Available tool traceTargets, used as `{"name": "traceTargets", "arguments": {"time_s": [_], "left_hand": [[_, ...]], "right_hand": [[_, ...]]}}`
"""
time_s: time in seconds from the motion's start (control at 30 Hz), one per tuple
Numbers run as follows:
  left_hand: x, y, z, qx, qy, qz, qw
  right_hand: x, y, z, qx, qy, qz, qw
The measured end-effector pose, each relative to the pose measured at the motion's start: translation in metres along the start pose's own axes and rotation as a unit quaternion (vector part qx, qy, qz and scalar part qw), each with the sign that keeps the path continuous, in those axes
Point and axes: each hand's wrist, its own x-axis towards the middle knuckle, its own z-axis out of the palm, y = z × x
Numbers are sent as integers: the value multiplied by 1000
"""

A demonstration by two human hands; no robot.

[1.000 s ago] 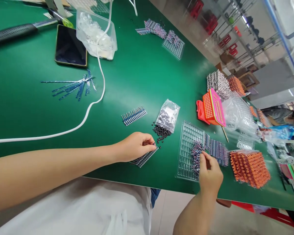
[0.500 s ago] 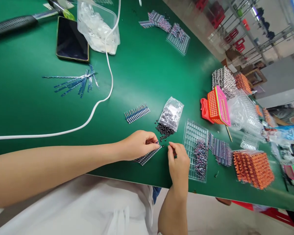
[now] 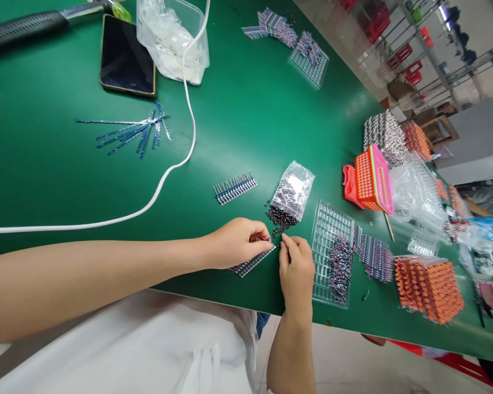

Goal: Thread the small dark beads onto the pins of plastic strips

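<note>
My left hand (image 3: pixel 237 244) is closed, thumb and fingers pinching the upper end of a dark strip of small wired parts (image 3: pixel 251 266). Thin reddish wires show in its curled fingers. Close on the right, my right hand (image 3: pixel 297 269) has thumb and forefinger pressed together near the strip's tip; what they hold, if anything, is too small to make out. Just above the fingertips, small black beads (image 3: pixel 281 218) spill from a clear plastic bag (image 3: pixel 294 189). A row of similar wired parts (image 3: pixel 235 189) lies up and to the left.
Right of my hand is a clear tray (image 3: pixel 322 246) with loose wired parts, then orange stacked parts (image 3: pixel 429 287) and a pink-orange basket (image 3: pixel 372 178). A white cable (image 3: pixel 164 178) crosses the left, near blue strips (image 3: pixel 142 131), a phone (image 3: pixel 127 57), a tub (image 3: pixel 197 54) and a hammer (image 3: pixel 24 33).
My right hand has moved slightly up and left, bringing its fingertips nearer the beads and the strip's tip. My left hand keeps its grip. The whole view has shifted a little.
</note>
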Motion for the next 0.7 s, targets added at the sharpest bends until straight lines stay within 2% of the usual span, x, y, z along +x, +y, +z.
{"name": "traceTargets", "arguments": {"time_s": [0.37, 0.5, 0.6, 0.7], "left_hand": [[-1, -1, 0, -1, -6, -6, 1000], [-2, -2, 1, 2, -6, -2, 1000], [-3, 0, 1, -1, -10, 8, 1000], [-7, 4, 1, -42, -25, 17, 999]], "right_hand": [[10, 0, 1, 31, -22, 46, 998], [11, -2, 0, 37, -15, 91, 995], [6, -8, -9, 125, 10, 150, 981], [-1, -18, -19, 266, 29, 197, 943]]}}
